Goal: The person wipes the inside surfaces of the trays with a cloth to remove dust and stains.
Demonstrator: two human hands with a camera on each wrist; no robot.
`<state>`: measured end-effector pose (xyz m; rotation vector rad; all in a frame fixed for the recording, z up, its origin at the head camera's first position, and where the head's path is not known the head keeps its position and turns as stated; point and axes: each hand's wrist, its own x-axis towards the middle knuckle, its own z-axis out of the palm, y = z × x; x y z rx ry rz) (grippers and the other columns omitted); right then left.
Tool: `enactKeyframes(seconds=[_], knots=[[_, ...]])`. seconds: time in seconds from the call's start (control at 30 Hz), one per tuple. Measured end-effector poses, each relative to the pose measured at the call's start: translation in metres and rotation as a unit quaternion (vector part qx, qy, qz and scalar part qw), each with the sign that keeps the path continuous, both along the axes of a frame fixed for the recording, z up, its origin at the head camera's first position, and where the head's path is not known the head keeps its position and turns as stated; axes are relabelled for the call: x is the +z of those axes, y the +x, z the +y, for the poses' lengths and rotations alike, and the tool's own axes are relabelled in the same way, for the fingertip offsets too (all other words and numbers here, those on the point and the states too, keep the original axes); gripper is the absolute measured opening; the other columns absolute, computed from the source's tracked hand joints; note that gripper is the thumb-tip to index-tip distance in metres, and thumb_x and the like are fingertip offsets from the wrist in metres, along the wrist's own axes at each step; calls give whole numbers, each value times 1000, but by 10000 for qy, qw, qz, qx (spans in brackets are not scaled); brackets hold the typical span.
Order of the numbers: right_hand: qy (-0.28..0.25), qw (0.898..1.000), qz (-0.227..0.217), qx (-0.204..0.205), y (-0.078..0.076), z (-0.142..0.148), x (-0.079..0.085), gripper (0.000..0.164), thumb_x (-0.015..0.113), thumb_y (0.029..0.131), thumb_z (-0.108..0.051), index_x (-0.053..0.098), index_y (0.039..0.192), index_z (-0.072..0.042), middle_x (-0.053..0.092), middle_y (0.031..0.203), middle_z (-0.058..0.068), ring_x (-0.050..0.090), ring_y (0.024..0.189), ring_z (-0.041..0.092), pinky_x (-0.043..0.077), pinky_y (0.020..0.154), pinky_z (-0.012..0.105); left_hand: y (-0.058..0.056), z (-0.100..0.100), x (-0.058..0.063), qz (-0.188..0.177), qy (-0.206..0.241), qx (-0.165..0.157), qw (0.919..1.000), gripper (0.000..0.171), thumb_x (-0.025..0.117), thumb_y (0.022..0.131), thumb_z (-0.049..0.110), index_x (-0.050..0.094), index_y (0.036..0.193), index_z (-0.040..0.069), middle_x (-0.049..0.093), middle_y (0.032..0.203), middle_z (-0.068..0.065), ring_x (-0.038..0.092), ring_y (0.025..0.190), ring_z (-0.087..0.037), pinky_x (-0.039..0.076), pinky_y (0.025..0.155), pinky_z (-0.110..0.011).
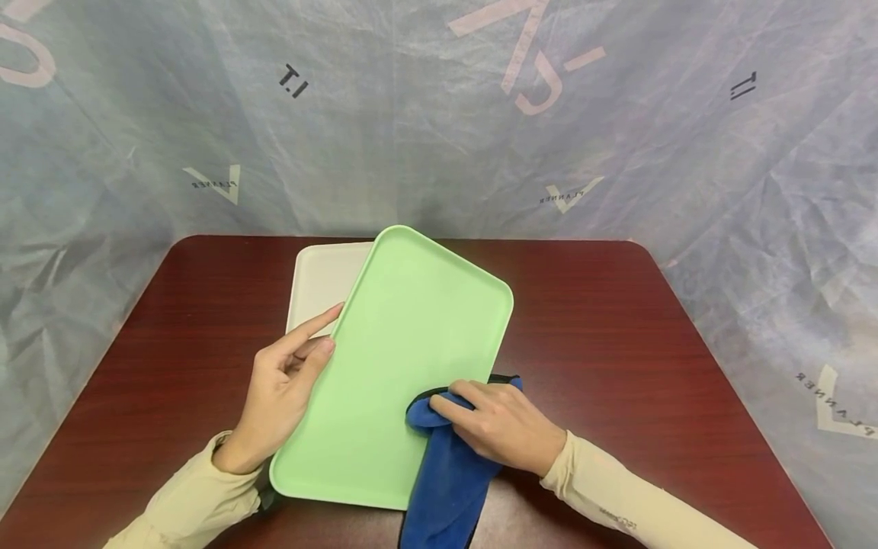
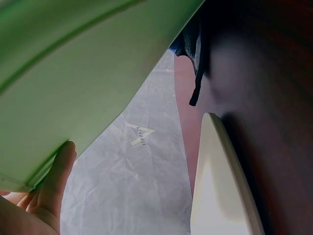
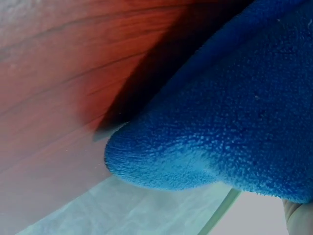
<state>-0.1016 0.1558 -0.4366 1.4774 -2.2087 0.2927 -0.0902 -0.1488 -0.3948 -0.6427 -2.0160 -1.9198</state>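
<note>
A light green rectangular tray (image 1: 391, 343) is held up at a slant over the table. My left hand (image 1: 277, 389) grips its left long edge, with the thumb at the rim; in the left wrist view fingers (image 2: 57, 183) of that hand lie along the tray's underside (image 2: 73, 88). My right hand (image 1: 504, 419) holds a blue cloth (image 1: 453, 473) with dark edging against the tray's lower right side. The cloth drapes down past the tray's near edge. Up close, the fuzzy blue cloth (image 3: 220, 122) fills much of the right wrist view and hides most of that hand.
Behind the green tray a white tray (image 1: 325, 278) lies on the dark red wooden table (image 1: 590, 320), partly covered from view. Grey printed sheeting (image 1: 411, 137) hangs around the table's back and sides.
</note>
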Motion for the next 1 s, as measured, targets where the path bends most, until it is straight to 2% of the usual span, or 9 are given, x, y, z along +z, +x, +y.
enactKeyframes(seconds=[0.23, 0.43, 0.63, 1.0], knots=[[-38, 9999, -93, -91, 1, 4, -4, 26, 40, 105, -14, 62, 119, -12, 53, 91, 0, 47, 64, 8, 39, 51, 19, 0, 0, -1, 2, -10, 23, 10000, 42, 51, 100, -7, 55, 141, 3, 73, 99, -22, 73, 76, -24, 58, 62, -31], [-123, 9997, -124, -153, 3, 7, -7, 27, 40, 105, -16, 62, 120, -12, 56, 95, 1, 50, 66, 9, 42, 51, 22, 0, 0, -2, -3, -102, 123, 9999, 42, 52, 100, -6, 56, 140, 4, 74, 98, -21, 73, 75, -22, 58, 62, -29], [-100, 9997, -175, -157, 3, 8, -9, 28, 40, 106, -17, 62, 122, -12, 56, 96, 1, 52, 68, 10, 45, 54, 23, -1, 0, -2, 41, 22, 77, 10000, 41, 51, 100, -7, 56, 140, 2, 73, 96, -22, 73, 73, -23, 58, 61, -29], [-91, 9999, 17, -56, 4, 7, -10, 27, 40, 105, -13, 62, 121, -11, 55, 95, 2, 50, 66, 11, 44, 54, 22, -2, -1, -2, 43, 4, 77, 10000, 42, 51, 100, -7, 55, 141, 3, 73, 97, -21, 73, 73, -24, 58, 61, -30]])
